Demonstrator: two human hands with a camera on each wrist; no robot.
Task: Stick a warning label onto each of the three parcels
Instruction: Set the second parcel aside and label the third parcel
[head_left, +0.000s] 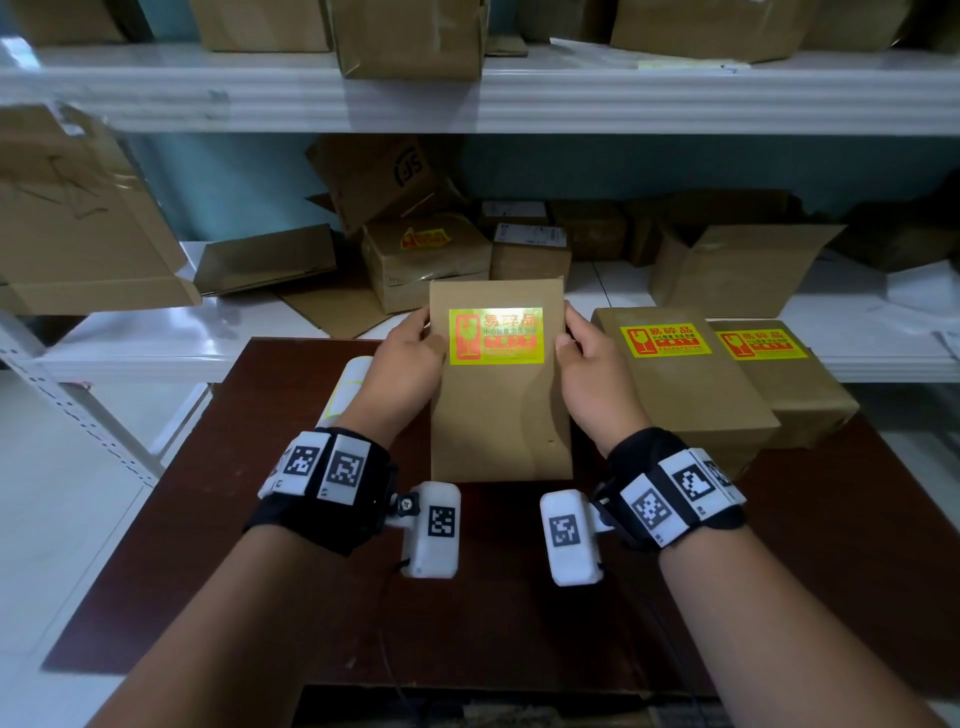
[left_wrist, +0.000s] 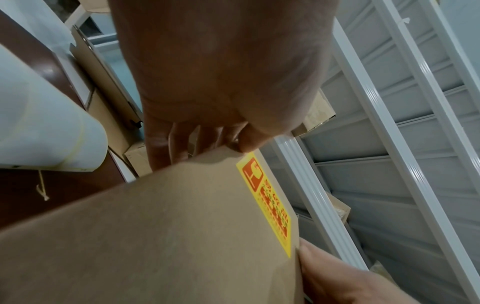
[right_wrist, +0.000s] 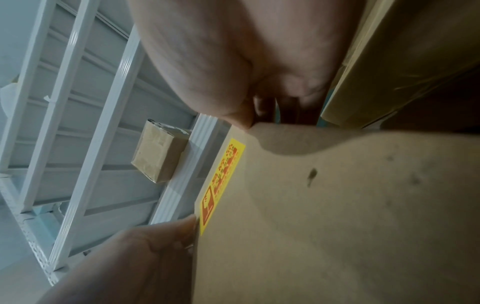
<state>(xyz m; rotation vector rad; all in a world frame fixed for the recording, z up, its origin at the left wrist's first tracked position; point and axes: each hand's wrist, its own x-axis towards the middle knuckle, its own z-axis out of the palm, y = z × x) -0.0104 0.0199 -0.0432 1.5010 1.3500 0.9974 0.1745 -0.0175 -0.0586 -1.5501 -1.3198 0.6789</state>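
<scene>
A flat brown parcel (head_left: 501, 415) is held over the dark table (head_left: 260, 571), tilted up at its far end. A yellow and red warning label (head_left: 496, 336) sits on its upper face. My left hand (head_left: 410, 358) grips the parcel's left edge, thumb on top beside the label (left_wrist: 270, 203). My right hand (head_left: 587, 364) grips the right edge, thumb on top and fingers behind (right_wrist: 262, 107). To the right lie two more brown parcels, one (head_left: 691, 389) with a label (head_left: 666, 341) and one (head_left: 800, 395) with a label (head_left: 762, 345).
A white roll of label stock (head_left: 349, 387) lies on the table left of my left hand. White shelving (head_left: 519, 104) behind carries several cardboard boxes; one box (head_left: 426, 260) bears a similar label. An open carton (head_left: 78, 208) juts out at the left.
</scene>
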